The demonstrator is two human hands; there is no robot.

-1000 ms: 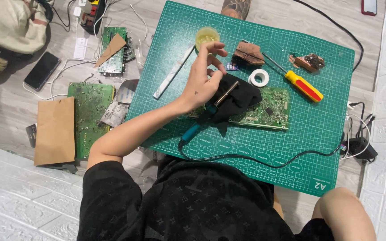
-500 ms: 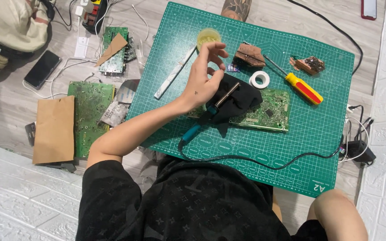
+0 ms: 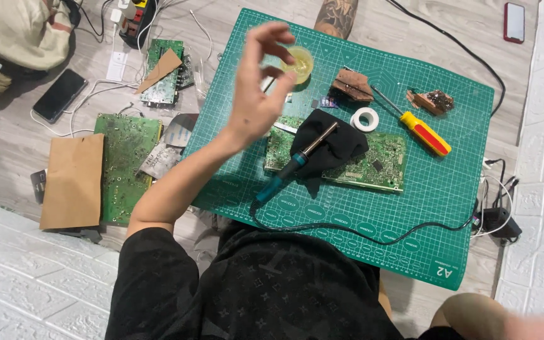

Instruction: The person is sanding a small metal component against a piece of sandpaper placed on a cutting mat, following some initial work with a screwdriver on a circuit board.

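My left hand (image 3: 253, 101) is raised above the green cutting mat (image 3: 448, 208), fingers curled and apart, with nothing visible in it. Its thumb tip is near a small round tin of yellowish paste (image 3: 300, 62). Below it a green circuit board (image 3: 373, 165) lies on the mat with a black cloth (image 3: 341, 141) draped over it. A blue-handled soldering iron (image 3: 291, 165) rests across the cloth, untouched. My right hand is out of sight.
On the mat lie a white tape roll (image 3: 366, 119), a red-and-yellow screwdriver (image 3: 426, 133) and two brown scraps (image 3: 352, 84). Left of the mat are more circuit boards (image 3: 124, 157), brown card (image 3: 72, 181), a phone (image 3: 60, 95) and cables. Another person's tattooed limb (image 3: 336, 16) is at the mat's far edge.
My left hand has lifted off the board and cloth toward the camera and shifted left. The soldering iron now lies free on the cloth.
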